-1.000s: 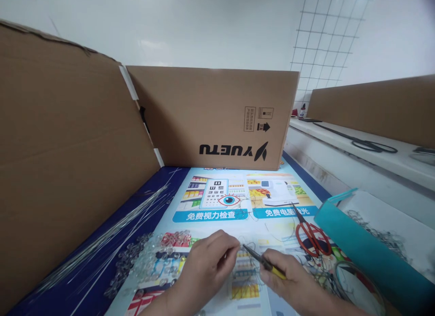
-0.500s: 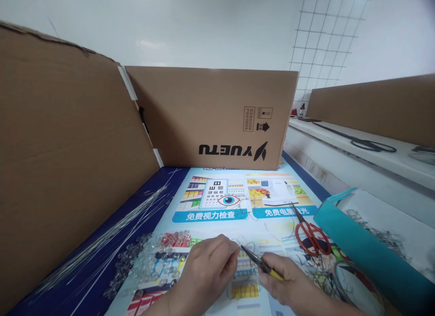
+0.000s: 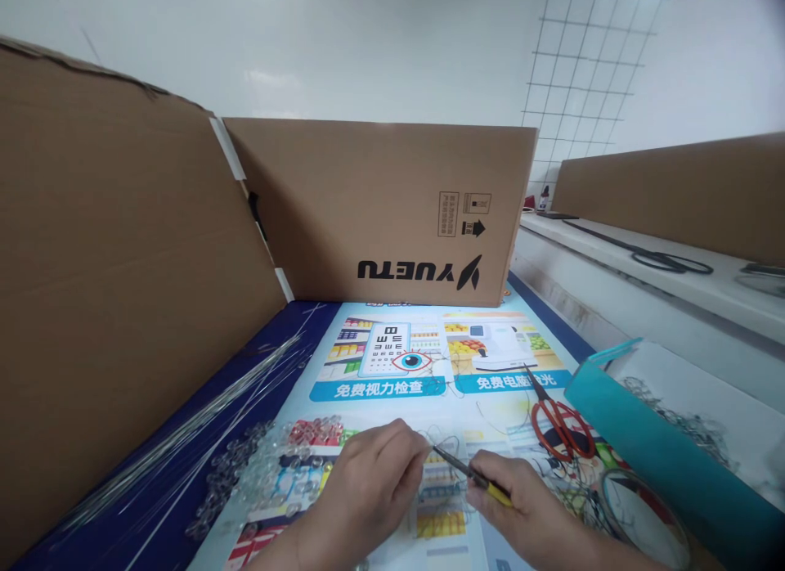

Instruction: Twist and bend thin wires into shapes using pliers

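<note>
My left hand (image 3: 380, 481) is closed in a pinch at the middle of the printed sheet, with loops of thin wire (image 3: 450, 440) coming out by its fingertips. What else the fingers may cover is hidden. In my right hand (image 3: 521, 501) are slim-nosed pliers (image 3: 457, 463) with yellow on the handle. Their dark tip points left and almost meets the left fingertips; whether the jaws grip the wire is too small to tell. Clear beads (image 3: 270, 473) lie heaped to the left of my left hand. Red-handled scissors (image 3: 561, 428) rest beyond my right hand.
A teal box (image 3: 675, 448) holding wire pieces stands at the right, beside a round clear dish (image 3: 643, 518). Long straight wires (image 3: 196, 436) lie along the left. Cardboard panels (image 3: 380, 203) wall off the back and left. A white ledge (image 3: 613, 248) runs along the right.
The pliers have turned slightly in my right hand, and their jaws look narrower. My left hand has barely shifted.
</note>
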